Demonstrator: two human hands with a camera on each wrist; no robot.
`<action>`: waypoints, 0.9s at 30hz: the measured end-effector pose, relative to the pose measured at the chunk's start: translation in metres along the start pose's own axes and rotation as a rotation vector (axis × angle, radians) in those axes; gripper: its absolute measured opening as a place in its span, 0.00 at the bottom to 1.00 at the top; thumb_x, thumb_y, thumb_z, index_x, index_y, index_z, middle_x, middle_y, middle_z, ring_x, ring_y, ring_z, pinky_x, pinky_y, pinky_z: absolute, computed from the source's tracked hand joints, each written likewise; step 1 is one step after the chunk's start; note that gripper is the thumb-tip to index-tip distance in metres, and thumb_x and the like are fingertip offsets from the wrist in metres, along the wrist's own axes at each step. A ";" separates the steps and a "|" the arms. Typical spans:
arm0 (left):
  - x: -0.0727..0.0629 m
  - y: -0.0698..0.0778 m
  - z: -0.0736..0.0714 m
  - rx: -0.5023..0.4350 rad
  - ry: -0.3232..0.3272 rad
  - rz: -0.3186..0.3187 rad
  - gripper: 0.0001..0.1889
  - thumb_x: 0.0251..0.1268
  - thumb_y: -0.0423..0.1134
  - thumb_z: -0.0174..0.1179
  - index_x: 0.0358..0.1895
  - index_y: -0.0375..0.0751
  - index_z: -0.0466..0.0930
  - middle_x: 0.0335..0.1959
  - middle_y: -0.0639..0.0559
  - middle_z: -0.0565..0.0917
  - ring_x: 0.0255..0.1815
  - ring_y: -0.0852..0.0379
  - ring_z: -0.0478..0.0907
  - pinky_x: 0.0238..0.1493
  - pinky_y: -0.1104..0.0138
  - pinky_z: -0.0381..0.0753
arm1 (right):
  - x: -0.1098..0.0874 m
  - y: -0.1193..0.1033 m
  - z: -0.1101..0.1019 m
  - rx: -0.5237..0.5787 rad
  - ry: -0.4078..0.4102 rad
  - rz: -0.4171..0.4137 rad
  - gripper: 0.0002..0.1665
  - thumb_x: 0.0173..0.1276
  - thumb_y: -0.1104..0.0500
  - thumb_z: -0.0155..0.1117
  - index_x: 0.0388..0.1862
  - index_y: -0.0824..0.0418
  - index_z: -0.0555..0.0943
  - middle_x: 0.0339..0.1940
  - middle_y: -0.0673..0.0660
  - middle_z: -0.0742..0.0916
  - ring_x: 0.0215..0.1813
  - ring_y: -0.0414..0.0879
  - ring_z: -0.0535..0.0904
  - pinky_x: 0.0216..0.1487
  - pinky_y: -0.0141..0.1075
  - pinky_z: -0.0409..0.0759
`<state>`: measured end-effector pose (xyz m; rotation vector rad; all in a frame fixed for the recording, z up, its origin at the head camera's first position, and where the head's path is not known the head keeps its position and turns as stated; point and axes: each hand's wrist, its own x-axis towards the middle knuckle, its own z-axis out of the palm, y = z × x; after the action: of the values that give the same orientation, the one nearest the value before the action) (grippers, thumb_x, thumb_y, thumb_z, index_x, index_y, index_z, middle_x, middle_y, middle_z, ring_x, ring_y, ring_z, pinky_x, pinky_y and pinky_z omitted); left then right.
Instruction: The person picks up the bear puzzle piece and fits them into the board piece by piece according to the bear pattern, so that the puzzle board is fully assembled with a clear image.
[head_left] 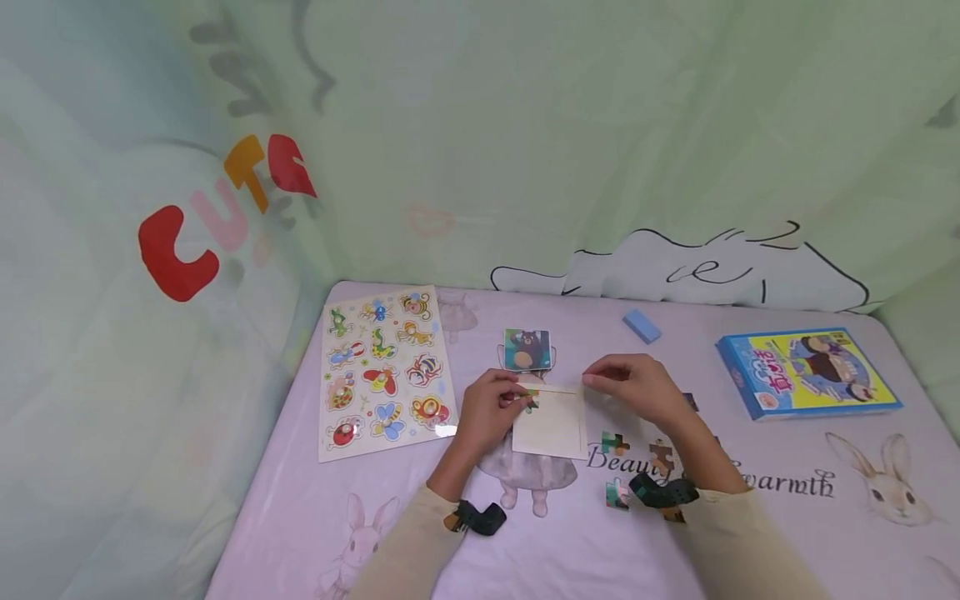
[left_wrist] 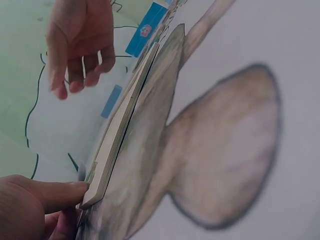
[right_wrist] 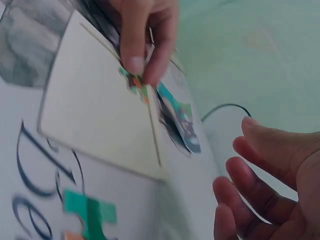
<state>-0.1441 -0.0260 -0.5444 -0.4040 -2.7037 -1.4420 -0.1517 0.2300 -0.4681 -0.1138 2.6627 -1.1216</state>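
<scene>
A pale square puzzle tray (head_left: 551,425) with a raised rim lies in front of me. One jigsaw piece (head_left: 532,400), green and brown with orange, is in its upper left corner. My left hand (head_left: 486,410) pinches at that piece with thumb and forefinger, the fingertips touching the tray's corner. In the right wrist view, the left hand (right_wrist: 147,37) partly covers the piece (right_wrist: 135,87). Near the tray's upper right corner hovers my right hand (head_left: 633,385), its fingers loosely bent around nothing. The left wrist view has the right hand (left_wrist: 82,45) beyond the tray (left_wrist: 112,145).
Several loose jigsaw pieces (head_left: 613,442) lie right of the tray, some hidden under the right forearm. A bear picture card (head_left: 527,349) is just behind the tray. An insect puzzle board (head_left: 384,375) lies left. A blue block (head_left: 642,326) and a boxed set (head_left: 810,372) lie right.
</scene>
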 end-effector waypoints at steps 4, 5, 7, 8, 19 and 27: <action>0.000 -0.001 0.001 -0.012 0.001 -0.014 0.07 0.64 0.37 0.71 0.41 0.40 0.91 0.50 0.49 0.84 0.40 0.60 0.83 0.42 0.75 0.83 | -0.009 0.012 -0.015 -0.025 0.025 0.068 0.21 0.71 0.45 0.68 0.53 0.57 0.87 0.48 0.59 0.88 0.44 0.52 0.79 0.40 0.37 0.80; 0.000 -0.002 0.001 -0.016 0.003 -0.017 0.06 0.63 0.37 0.71 0.41 0.40 0.91 0.50 0.49 0.84 0.40 0.60 0.83 0.42 0.75 0.82 | -0.010 0.016 -0.017 -0.038 0.029 0.083 0.22 0.71 0.44 0.68 0.53 0.58 0.86 0.48 0.59 0.88 0.44 0.53 0.80 0.39 0.37 0.80; 0.000 -0.002 0.001 -0.017 0.001 -0.024 0.06 0.63 0.37 0.72 0.41 0.41 0.91 0.51 0.50 0.84 0.40 0.62 0.83 0.42 0.76 0.82 | -0.013 0.025 -0.023 -0.072 0.039 0.101 0.23 0.71 0.43 0.67 0.54 0.58 0.86 0.47 0.60 0.88 0.45 0.53 0.79 0.39 0.36 0.79; 0.000 -0.002 0.001 -0.016 0.000 -0.024 0.06 0.63 0.37 0.72 0.41 0.41 0.91 0.51 0.50 0.84 0.40 0.62 0.83 0.42 0.76 0.82 | -0.014 0.030 -0.025 -0.091 0.046 0.106 0.24 0.71 0.42 0.67 0.53 0.58 0.86 0.47 0.60 0.88 0.45 0.53 0.79 0.39 0.36 0.78; 0.000 -0.001 0.002 -0.012 0.007 -0.024 0.06 0.63 0.37 0.72 0.41 0.41 0.91 0.50 0.50 0.84 0.40 0.64 0.82 0.41 0.78 0.81 | -0.017 0.059 -0.041 -0.175 0.021 0.154 0.26 0.69 0.41 0.69 0.54 0.59 0.87 0.45 0.60 0.88 0.47 0.53 0.78 0.37 0.36 0.74; 0.000 0.001 0.001 -0.017 0.009 -0.021 0.06 0.63 0.36 0.72 0.41 0.41 0.91 0.50 0.49 0.84 0.40 0.63 0.82 0.41 0.77 0.81 | -0.018 0.061 -0.041 -0.188 -0.006 0.201 0.24 0.67 0.45 0.72 0.53 0.60 0.87 0.42 0.60 0.88 0.44 0.54 0.78 0.37 0.37 0.73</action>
<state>-0.1434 -0.0247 -0.5443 -0.3707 -2.6986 -1.4692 -0.1435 0.3036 -0.4806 0.1142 2.6970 -0.8083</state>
